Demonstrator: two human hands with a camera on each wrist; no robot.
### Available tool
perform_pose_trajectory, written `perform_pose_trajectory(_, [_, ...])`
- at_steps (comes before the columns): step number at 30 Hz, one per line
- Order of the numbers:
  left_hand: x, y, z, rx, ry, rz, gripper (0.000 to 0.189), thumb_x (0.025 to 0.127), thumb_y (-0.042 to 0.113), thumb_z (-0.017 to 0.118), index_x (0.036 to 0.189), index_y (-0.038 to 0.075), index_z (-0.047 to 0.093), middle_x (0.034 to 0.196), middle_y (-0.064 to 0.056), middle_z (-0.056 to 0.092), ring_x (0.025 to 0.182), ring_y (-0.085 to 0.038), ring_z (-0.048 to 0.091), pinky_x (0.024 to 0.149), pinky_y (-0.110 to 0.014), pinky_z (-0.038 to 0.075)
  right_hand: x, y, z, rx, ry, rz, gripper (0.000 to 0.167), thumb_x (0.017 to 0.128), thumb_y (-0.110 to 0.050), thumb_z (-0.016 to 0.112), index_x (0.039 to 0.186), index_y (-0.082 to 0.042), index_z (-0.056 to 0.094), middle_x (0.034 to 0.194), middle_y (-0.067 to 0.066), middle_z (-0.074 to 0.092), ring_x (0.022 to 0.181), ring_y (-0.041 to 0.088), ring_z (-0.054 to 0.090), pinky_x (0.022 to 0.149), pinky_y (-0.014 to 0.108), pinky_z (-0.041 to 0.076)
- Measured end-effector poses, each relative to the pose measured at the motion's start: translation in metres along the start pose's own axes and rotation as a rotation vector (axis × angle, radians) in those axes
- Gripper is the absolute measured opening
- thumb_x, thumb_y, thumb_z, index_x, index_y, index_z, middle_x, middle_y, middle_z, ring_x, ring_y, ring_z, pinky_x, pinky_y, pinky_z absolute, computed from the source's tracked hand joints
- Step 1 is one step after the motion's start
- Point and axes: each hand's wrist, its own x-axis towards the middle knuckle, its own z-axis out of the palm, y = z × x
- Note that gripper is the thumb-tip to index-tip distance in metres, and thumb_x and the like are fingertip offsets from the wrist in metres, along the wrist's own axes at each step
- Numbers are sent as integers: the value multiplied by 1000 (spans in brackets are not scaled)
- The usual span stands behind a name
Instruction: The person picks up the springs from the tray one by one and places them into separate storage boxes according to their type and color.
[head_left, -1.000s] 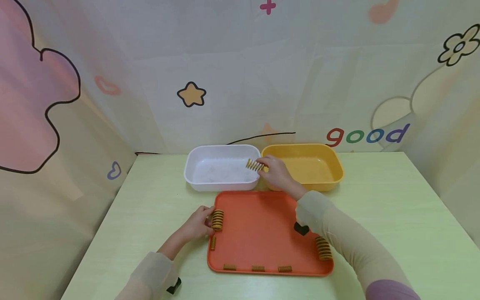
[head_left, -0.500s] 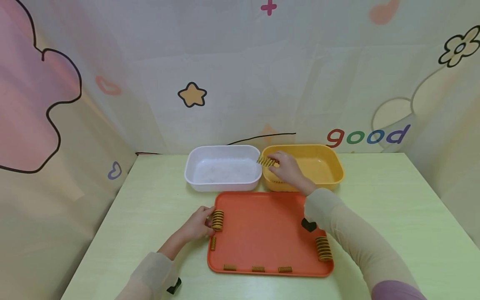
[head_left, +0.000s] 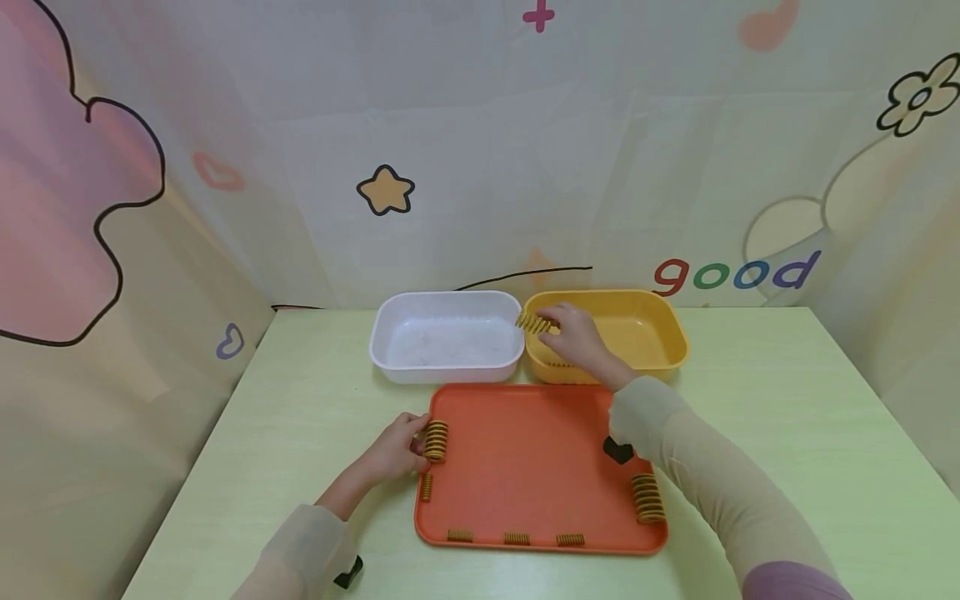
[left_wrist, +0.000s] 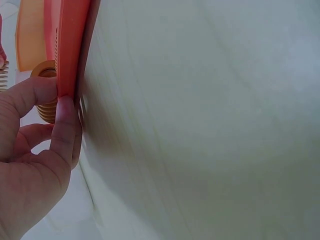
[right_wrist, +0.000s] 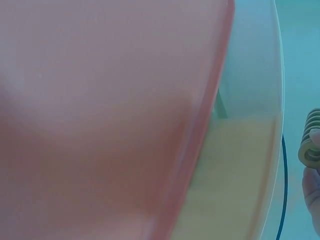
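Up at the left end of the yellow basin (head_left: 660,333), my right hand (head_left: 577,337) pinches a yellow coil spring (head_left: 531,323) by one end. The same spring (right_wrist: 309,150) shows at the right edge of the right wrist view. My left hand (head_left: 393,448) grips the left rim of the orange tray (head_left: 525,467) between thumb and fingers, as the left wrist view shows. Right beside those fingers lies a thick coil spring (head_left: 436,442). A smaller spring (head_left: 427,487) lies just below it along the rim.
Three small springs (head_left: 517,539) line the tray's near edge. Another thick spring (head_left: 648,498) lies at its right edge. A white basin (head_left: 446,375) stands left of the yellow one, behind the tray. Inside the yellow basin, part of a spring (head_left: 560,364) shows. A printed curtain (head_left: 480,167) backs the table.
My right hand has moved right with its spring, from over the white basin's right rim to the yellow basin's left end, then stayed there. The left hand keeps its place on the tray.
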Motion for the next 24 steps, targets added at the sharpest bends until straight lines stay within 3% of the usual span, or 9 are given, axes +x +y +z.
perform_pose_trajectory(14, [-1, 2, 0, 2, -4, 0, 76, 63, -15, 61, 133, -6, 33, 102, -14, 41, 73, -14, 46, 59, -20, 39, 5, -10, 16, 53, 8, -7, 31, 74, -4, 62, 104, 3, 62, 98, 18, 60, 86, 28, 56, 77, 37, 48])
perform_pose_trajectory(24, [-2, 0, -2, 13, -22, 45, 77, 62, -14, 60, 133, -9, 30, 101, -16, 40, 74, -14, 46, 57, -19, 38, 7, -17, 24, 69, -15, -23, 31, 75, -6, 62, 105, 4, 62, 98, 18, 60, 87, 28, 56, 78, 38, 47])
